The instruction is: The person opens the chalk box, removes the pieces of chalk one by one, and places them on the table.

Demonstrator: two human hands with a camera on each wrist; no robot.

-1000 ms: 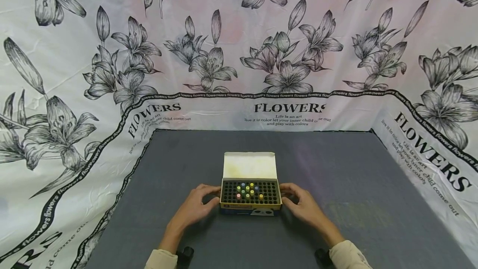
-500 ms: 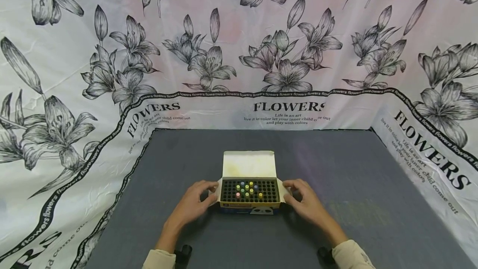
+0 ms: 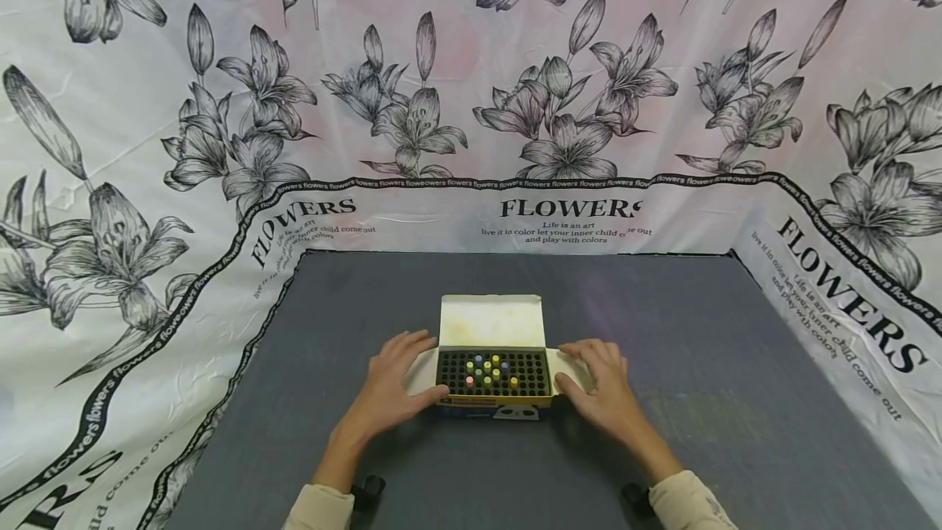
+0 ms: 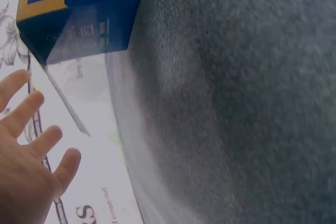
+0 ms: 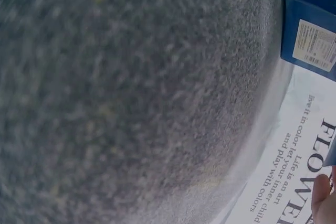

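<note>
A blue and yellow cardboard box (image 3: pixel 471 411) stands on the table with its white lid (image 3: pixel 491 321) raised at the back. Inside, a black rack (image 3: pixel 447 388) of round holes holds several sticks (image 3: pixel 496 363) with coloured ends. White side flaps stick out left (image 3: pixel 421 371) and right (image 3: pixel 574 368). My left hand (image 3: pixel 388 387) has its fingers spread around the left flap, thumb by the near left corner. My right hand (image 3: pixel 607 389) lies along the right flap, fingers extended at its far edge and thumb nearer me. Only a fingertip or two shows in the right wrist view.
The box stands on a dark grey tabletop (image 3: pixel 736 334). White cloth (image 3: pixel 412 227) with black flower prints and lettering hangs behind the table and along both sides. A dark strap (image 3: pixel 368 493) shows at the left wrist.
Both side flaps have come out from the box and now lean wide to either side. The left fingers have spread and moved further back; the right fingers have straightened somewhat.
</note>
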